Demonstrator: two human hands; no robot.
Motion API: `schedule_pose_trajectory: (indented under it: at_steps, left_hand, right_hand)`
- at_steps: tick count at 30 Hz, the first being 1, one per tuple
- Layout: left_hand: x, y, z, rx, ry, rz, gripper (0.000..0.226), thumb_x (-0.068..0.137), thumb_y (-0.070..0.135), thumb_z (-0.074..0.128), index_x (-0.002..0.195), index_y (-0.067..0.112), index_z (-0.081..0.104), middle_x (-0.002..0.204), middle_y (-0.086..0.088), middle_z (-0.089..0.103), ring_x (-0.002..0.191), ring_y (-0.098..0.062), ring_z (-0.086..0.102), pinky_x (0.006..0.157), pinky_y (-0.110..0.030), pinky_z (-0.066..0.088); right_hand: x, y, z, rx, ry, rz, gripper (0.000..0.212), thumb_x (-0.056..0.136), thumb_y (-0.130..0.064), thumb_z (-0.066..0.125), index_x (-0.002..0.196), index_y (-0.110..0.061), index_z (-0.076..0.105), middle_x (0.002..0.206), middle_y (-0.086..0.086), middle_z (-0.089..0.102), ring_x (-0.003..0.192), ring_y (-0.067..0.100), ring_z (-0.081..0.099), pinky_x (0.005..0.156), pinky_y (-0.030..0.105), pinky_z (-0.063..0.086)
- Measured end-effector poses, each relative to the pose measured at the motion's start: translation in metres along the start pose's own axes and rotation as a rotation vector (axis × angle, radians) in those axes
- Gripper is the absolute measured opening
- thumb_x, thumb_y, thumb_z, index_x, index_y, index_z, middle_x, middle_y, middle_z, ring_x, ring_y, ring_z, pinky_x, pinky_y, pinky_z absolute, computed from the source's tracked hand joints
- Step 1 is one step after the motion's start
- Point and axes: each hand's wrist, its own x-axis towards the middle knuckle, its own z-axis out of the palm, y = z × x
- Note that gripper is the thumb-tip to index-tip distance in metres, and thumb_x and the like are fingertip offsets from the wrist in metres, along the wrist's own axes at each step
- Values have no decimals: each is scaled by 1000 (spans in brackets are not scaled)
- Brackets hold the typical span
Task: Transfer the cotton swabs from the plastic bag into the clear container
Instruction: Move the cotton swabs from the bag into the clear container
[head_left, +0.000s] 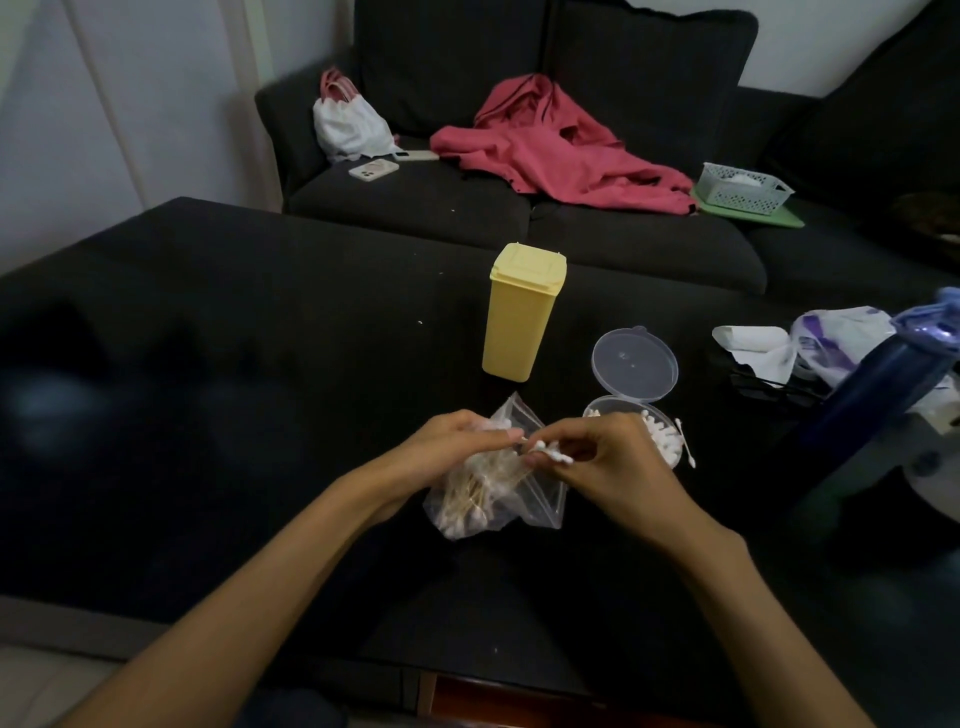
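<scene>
Behind everything ran the dark sofa (519, 218), carrying a pink garment (561, 145), a white bag with pink handles (348, 124), a pale mesh basket (743, 188) and a phone (373, 169). In front of you lay the black counter (234, 389), with a blue bottle (872, 400) leaning in at its right edge beside crumpled white wrappers (810, 343). A yellow lidded bin (519, 312) stood upright near the middle. Just right of it sat the clear container (657, 434), its round lid (635, 365) hinged back, white swab heads already showing inside and one loose swab at its right rim. The plastic bag (493, 499) lay between your hands, touching the counter, many cotton swabs (467, 499) inside. Your left hand (457, 441) held the bag's upper edge in a curled grip. Your right hand (613, 457) pinched a small bunch of swabs (550, 454) at the bag's mouth, just left of the container.
</scene>
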Motion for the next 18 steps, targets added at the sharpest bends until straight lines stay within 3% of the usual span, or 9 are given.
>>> schedule_pose_trajectory:
  at_steps: [4,9,13,15,18]
  left_hand:
    - [2,3,0,-72,84,23,36,89,28,61,121,16,53,107,-4,67,94,-14,68,79,-27,53]
    - [3,6,-1,-60,160,9,36,91,23,59,124,16,48,105,-3,65,90,-11,65,72,-24,51]
    - [7,4,1,-31,186,-24,36,90,21,59,124,14,49,108,-5,63,93,-15,64,76,-28,51]
    - [8,2,3,160,243,-29,34,88,29,60,119,17,51,107,-2,61,92,-14,63,80,-32,52]
    - [5,-1,6,633,375,-22,33,88,48,55,113,28,48,102,5,57,82,-7,53,66,-27,42]
  right_hand:
    - [-1,5,-5,33,58,34,19,82,-15,68,96,-27,68,94,-10,71,87,-3,67,78,25,57]
    - [-4,10,-16,21,154,13,17,80,-12,70,94,-22,70,93,-12,69,87,-2,66,79,21,56]
    - [-7,12,-19,49,190,6,15,80,-12,69,93,-19,71,93,-9,71,89,0,67,80,20,55]
    - [-8,12,-21,146,233,13,15,79,-9,70,93,-14,72,90,-6,72,87,4,69,78,19,55]
    - [-8,10,-28,323,336,75,15,79,-6,70,94,-7,73,85,-1,74,80,8,70,72,16,54]
